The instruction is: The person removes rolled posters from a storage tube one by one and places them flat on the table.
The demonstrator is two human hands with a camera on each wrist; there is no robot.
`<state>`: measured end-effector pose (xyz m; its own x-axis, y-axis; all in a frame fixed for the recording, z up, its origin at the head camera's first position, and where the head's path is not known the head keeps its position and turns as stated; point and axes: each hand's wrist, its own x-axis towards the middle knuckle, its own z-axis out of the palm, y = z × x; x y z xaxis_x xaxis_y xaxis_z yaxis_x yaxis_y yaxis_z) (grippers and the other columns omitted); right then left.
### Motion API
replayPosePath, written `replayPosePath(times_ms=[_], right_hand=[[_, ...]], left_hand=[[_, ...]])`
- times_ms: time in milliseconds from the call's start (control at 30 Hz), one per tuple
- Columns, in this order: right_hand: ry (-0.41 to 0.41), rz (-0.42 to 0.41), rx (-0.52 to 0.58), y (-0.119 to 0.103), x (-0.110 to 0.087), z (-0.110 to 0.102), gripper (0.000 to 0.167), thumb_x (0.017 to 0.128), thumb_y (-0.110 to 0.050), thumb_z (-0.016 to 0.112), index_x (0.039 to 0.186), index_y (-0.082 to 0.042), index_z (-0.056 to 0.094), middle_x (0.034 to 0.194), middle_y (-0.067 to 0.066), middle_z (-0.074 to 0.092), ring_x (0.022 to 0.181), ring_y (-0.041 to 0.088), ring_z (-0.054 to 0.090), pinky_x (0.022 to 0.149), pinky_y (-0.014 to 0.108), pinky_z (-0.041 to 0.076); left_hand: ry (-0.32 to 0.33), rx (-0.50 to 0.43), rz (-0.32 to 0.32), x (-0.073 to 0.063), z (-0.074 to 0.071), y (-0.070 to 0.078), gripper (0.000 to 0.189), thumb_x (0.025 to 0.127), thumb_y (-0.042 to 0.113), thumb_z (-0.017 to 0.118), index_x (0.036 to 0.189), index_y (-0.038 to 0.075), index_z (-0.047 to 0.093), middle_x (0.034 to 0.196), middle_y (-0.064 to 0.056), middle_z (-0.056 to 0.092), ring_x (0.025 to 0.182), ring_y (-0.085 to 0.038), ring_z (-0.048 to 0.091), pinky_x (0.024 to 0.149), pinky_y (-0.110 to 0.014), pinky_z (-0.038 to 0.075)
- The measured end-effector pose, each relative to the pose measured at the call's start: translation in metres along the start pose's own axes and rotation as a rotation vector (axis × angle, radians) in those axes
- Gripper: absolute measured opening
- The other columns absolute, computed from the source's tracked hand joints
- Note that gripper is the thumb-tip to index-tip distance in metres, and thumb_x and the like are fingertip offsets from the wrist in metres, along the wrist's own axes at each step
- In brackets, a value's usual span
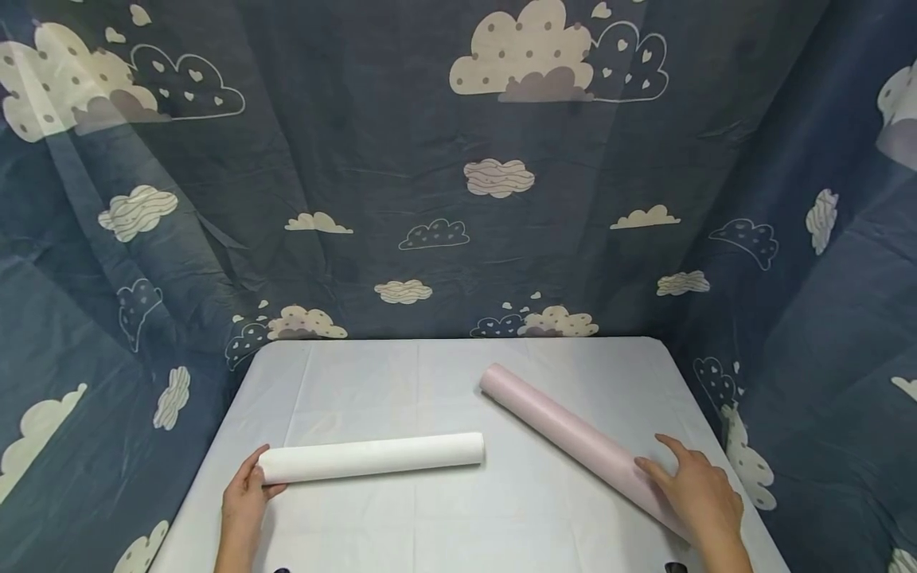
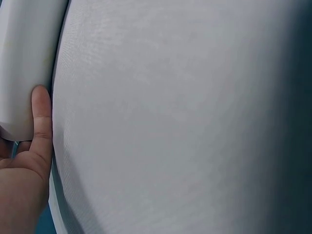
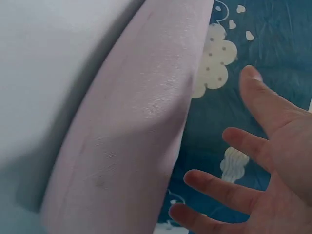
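Observation:
A white roll (image 1: 372, 458) lies across the left half of the white table. My left hand (image 1: 243, 501) holds its left end, fingers on the far side and thumb on the near side; in the left wrist view, one digit lies straight along the roll's edge. On the right, a thicker pale pink roll (image 1: 573, 438) lies slantwise, its far end toward the table's middle. Over the near part of the pink roll is my right hand (image 1: 702, 493), fingers spread. In the right wrist view, the right fingers (image 3: 222, 187) are apart from the pink surface, beside it.
The white tabletop (image 1: 372, 398) has rounded far corners. Dark blue cloth (image 1: 401, 143) printed with clouds hangs behind it and on both sides. Small dark objects (image 1: 676, 567) show at the bottom edge of the head view.

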<state>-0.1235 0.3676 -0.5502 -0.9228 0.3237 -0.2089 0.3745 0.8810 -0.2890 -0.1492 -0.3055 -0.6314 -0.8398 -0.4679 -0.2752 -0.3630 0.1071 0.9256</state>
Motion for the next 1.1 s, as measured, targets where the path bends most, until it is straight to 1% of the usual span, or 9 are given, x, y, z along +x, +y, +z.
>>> replayPosePath(times_ms=[67,167,300,433,600,800,1100], right_hand=[[-0.03,0.005,-0.002,0.004,-0.004,0.002,0.102,0.087,-0.086,0.058,0.154,-0.009,0.048,0.138,0.042,0.053,0.11,0.068,0.058,0.077,0.077,0.051],[-0.07,0.023,0.001,0.012,-0.01,0.01,0.105,0.082,-0.085,0.065,0.152,-0.007,0.05,0.135,0.042,0.055,0.105,0.065,0.06,0.078,0.077,0.051],[-0.091,0.035,0.018,0.023,-0.015,0.023,0.105,0.077,-0.08,0.075,0.148,-0.005,0.053,0.131,0.042,0.058,0.1,0.058,0.064,0.078,0.075,0.051],[-0.103,0.026,0.041,0.029,-0.016,0.029,0.107,0.074,-0.077,0.079,0.148,-0.004,0.054,0.128,0.039,0.062,0.099,0.052,0.066,0.077,0.073,0.052],[-0.087,0.017,0.061,0.03,-0.014,0.031,0.105,0.072,-0.073,0.083,0.147,-0.005,0.056,0.124,0.035,0.065,0.099,0.048,0.066,0.073,0.069,0.054],[-0.064,0.016,0.08,0.027,-0.013,0.031,0.098,0.074,-0.066,0.087,0.145,-0.005,0.058,0.118,0.033,0.068,0.1,0.05,0.066,0.074,0.07,0.054],[-0.061,0.012,0.086,0.024,-0.009,0.03,0.098,0.073,-0.065,0.087,0.145,-0.005,0.058,0.124,0.035,0.065,0.103,0.051,0.065,0.075,0.071,0.054]], left_hand=[[-0.002,0.001,-0.005,-0.001,0.0,-0.001,0.049,0.117,0.017,0.029,0.164,0.009,0.039,0.169,-0.032,0.03,0.078,0.009,0.064,0.077,-0.017,0.061],[-0.01,0.002,-0.004,-0.002,-0.001,-0.003,0.049,0.117,0.016,0.029,0.164,0.008,0.039,0.168,-0.033,0.031,0.078,0.01,0.063,0.078,-0.018,0.061],[-0.02,0.005,0.0,-0.002,-0.002,-0.006,0.049,0.117,0.017,0.03,0.164,0.008,0.039,0.167,-0.034,0.033,0.079,0.006,0.065,0.077,-0.018,0.061],[-0.019,0.006,0.008,-0.001,-0.002,-0.006,0.049,0.116,0.016,0.03,0.164,0.008,0.039,0.167,-0.033,0.033,0.08,0.007,0.065,0.077,-0.017,0.06],[-0.013,0.003,0.016,0.001,-0.001,-0.005,0.049,0.116,0.016,0.03,0.164,0.009,0.04,0.167,-0.033,0.033,0.079,0.008,0.064,0.077,-0.016,0.06],[-0.002,0.001,0.016,0.001,0.001,-0.002,0.049,0.116,0.015,0.029,0.163,0.009,0.041,0.167,-0.032,0.033,0.078,0.009,0.063,0.076,-0.016,0.06],[0.003,0.012,0.013,0.002,0.001,-0.001,0.048,0.116,0.014,0.03,0.162,0.008,0.043,0.166,-0.033,0.035,0.079,0.01,0.06,0.075,-0.016,0.06]])
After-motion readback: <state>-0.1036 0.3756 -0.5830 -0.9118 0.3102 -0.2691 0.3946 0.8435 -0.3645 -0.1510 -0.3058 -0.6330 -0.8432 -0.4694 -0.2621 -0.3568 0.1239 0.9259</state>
